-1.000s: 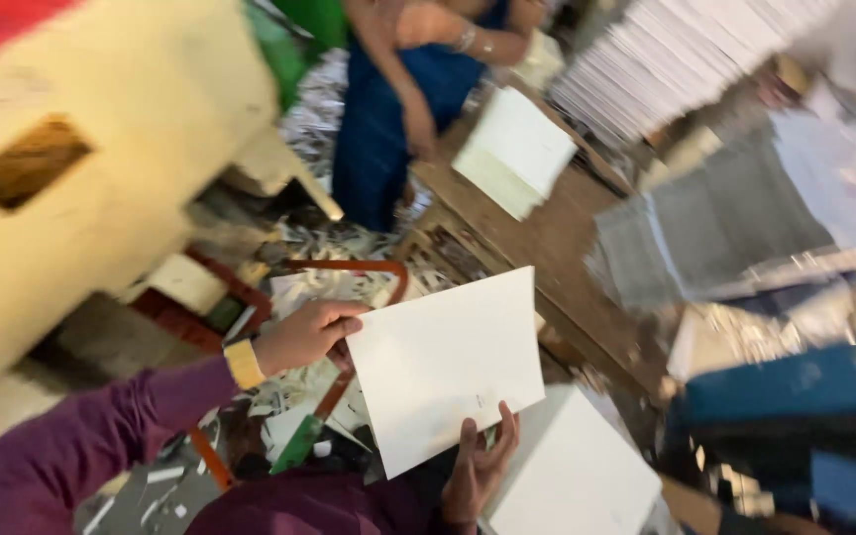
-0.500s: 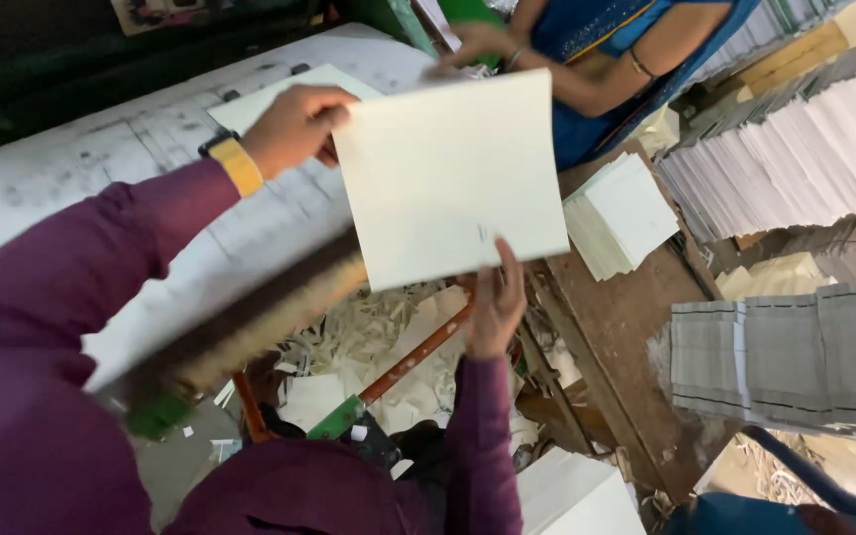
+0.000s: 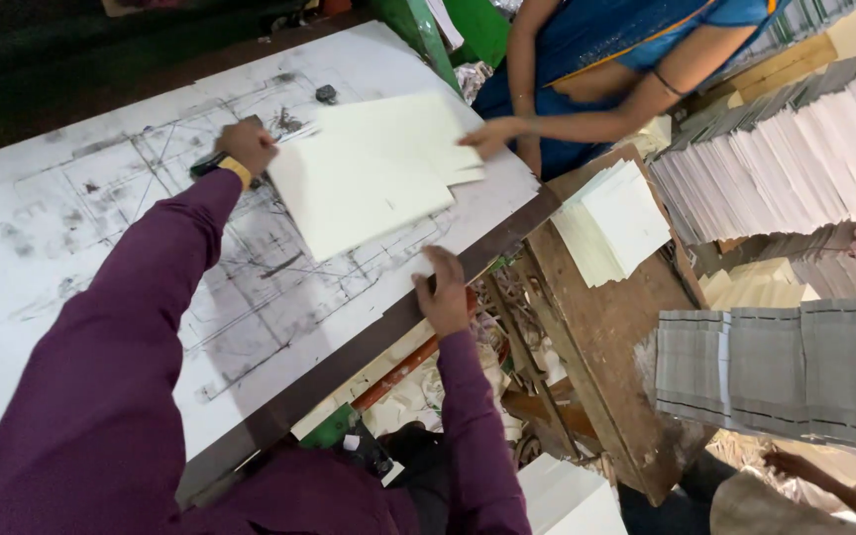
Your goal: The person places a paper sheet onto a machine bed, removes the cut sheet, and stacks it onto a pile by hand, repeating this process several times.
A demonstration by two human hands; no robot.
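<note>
Fingers of left hand (image 3: 247,147) pinched on the far-left corner of a cream paper sheet (image 3: 354,193), flat on the marked white table (image 3: 101,218) toward its right end and partly over a second cream sheet (image 3: 418,129). Right hand (image 3: 442,289) empty, fingers spread loosely over the table's dark near edge. Across the far right corner, a co-worker's hand (image 3: 492,137) touching the sheets; paper stack (image 3: 614,218) on the wooden bench beyond.

White worktable top (image 3: 71,228) marked with grey smudges and drawn lines, dark edge strip along its front, green metal frame (image 3: 468,25) behind, worn brown wooden bench (image 3: 606,367) alongside, paper scraps on floor (image 3: 428,391) beneath, even daylight-like illumination, no hard shadows
</note>
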